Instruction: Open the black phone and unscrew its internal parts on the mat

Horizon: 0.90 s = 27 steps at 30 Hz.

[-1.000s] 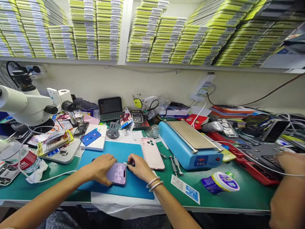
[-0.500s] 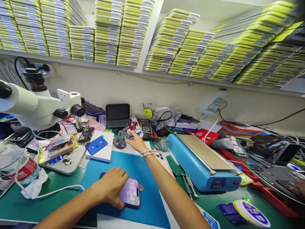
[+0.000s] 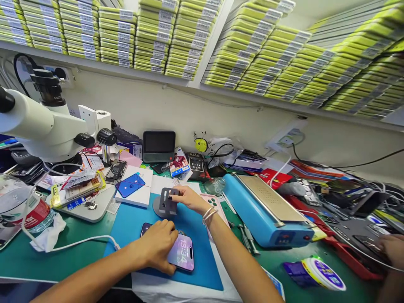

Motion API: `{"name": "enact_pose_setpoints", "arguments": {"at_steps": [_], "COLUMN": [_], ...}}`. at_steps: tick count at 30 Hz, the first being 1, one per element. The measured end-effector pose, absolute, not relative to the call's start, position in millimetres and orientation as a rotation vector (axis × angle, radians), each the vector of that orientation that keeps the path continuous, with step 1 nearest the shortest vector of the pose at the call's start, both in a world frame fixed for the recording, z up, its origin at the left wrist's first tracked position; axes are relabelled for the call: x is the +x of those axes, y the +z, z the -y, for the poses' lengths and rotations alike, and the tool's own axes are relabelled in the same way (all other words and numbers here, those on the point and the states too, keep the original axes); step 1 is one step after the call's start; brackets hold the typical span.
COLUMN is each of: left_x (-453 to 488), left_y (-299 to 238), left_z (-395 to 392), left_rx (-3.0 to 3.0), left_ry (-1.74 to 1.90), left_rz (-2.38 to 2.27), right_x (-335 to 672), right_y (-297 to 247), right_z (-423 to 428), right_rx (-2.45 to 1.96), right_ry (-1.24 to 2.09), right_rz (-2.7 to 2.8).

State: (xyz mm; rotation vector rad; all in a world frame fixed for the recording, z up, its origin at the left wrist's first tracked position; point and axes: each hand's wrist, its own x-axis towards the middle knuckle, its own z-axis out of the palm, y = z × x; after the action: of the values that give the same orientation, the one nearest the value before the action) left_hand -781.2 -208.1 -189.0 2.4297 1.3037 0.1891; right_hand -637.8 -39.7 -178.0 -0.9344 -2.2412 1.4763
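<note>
A smartphone [image 3: 184, 252] with its screen lit and showing 13:34 lies face up on a blue mat [image 3: 202, 273]. My left hand [image 3: 159, 246] is closed over the phone's left part, thumb along the near edge and fingers over the far one. Beyond it, my right hand [image 3: 191, 198] grips the upper right edge of a dark grey phone stand [image 3: 167, 202] with a round base. The stand is over the far part of the mat; whether its base touches the mat I cannot tell. A pink phone case [image 3: 214, 204] lies behind my right wrist.
A white microscope [image 3: 41, 126] stands at the left. A blue phone back [image 3: 131, 185] rests on a white box [image 3: 142, 200]. On the right are a blue heating-plate machine [image 3: 249, 210], a round purple-and-white tub [image 3: 325, 273] and another person's hand [image 3: 393, 248]. A white cable [image 3: 91, 239] ends by the mat.
My right hand has taken hold of the phone stand and brought it nearer, onto or over the mat. My left hand stays on the phone. The camera view has shifted slightly.
</note>
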Motion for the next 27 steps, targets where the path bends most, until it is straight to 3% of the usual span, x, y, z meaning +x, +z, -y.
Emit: {"name": "enact_pose_setpoints", "arguments": {"at_steps": [9, 16, 27], "left_x": [-804.7, -830.8, -868.4], "left_y": [-175.1, -177.7, -165.5], "left_z": [220.8, 235.2, 254.0], "left_rx": [2.409, 2.417, 2.44], "left_ry": [0.223, 0.251, 0.324], "left_rz": [-1.409, -1.389, -1.471], "right_x": [-580.1, -530.5, -570.8], "right_y": [-175.3, -197.9, -195.4], "right_z": [102.3, 156.4, 118.0], "right_rx": [-1.058, -0.98, -0.956], "right_ry": [0.982, 0.994, 1.011], "right_rz": [2.231, 2.51, 2.585]}}
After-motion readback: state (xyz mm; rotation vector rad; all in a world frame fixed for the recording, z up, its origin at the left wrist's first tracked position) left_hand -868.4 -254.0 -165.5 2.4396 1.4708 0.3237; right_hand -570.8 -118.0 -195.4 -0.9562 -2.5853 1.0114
